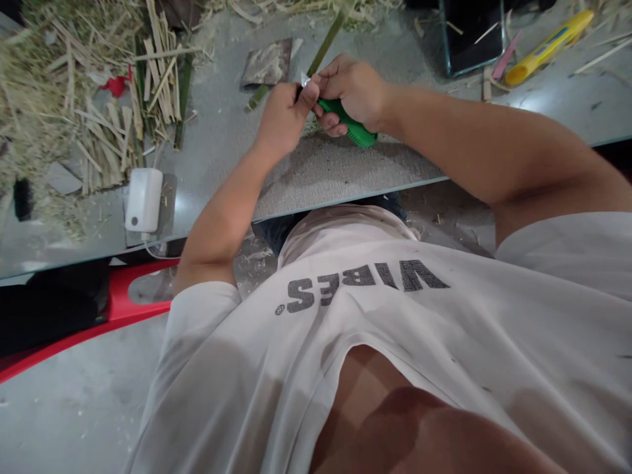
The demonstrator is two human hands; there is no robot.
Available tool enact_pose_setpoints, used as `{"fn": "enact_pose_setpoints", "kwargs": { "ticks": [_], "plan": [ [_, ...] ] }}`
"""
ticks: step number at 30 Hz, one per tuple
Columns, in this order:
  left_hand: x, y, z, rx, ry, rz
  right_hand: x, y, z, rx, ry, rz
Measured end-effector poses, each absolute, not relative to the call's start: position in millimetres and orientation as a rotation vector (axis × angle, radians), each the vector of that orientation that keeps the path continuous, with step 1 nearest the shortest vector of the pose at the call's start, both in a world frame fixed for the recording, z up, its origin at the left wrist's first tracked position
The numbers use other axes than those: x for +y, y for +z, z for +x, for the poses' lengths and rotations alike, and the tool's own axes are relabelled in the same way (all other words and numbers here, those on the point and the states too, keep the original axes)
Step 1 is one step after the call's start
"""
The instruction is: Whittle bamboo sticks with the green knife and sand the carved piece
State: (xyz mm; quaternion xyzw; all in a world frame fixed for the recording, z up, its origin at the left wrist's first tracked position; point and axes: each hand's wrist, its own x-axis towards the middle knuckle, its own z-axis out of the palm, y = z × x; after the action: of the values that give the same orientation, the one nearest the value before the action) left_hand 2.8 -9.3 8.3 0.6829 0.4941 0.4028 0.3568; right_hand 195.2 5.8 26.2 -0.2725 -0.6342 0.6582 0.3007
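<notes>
Near the table's front edge, my right hand [353,92] is wrapped round a green-handled knife [363,133], its metal blade pointing toward my other hand. My left hand [286,115] is closed beside the blade, thumb close to the right fingertips. A green stick [328,45] rises from between the hands toward the top of the view; which fingers grip it is partly hidden. Just beyond my left hand lies a dark square of sandpaper-like material [267,62], with a short green stalk piece [257,97] at its lower edge.
Split sticks [160,79] and pale shavings [29,112] heap at the left. A white plugged-in device [143,199] sits by the front edge. A phone-like dark slab [473,33] and a yellow cutter [549,47] lie at the right. A red chair [123,289] stands at lower left.
</notes>
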Motion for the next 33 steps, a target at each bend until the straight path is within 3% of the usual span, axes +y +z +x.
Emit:
{"fn": "enact_pose_setpoints", "kwargs": {
  "ticks": [9,18,29,33],
  "plan": [
    [-14,35,-7,1.348,0.803,2.016,-2,28,188,-1.592,1.660,-0.712],
    [-15,28,-5,1.281,0.793,2.072,11,28,199,-1.706,1.833,-0.720],
    [-6,16,-6,1.421,0.975,2.046,3,26,186,-1.660,1.589,-0.824],
    [-1,10,-12,1.240,0.796,2.224,2,24,185,-1.698,1.512,-0.755]
  ]
}}
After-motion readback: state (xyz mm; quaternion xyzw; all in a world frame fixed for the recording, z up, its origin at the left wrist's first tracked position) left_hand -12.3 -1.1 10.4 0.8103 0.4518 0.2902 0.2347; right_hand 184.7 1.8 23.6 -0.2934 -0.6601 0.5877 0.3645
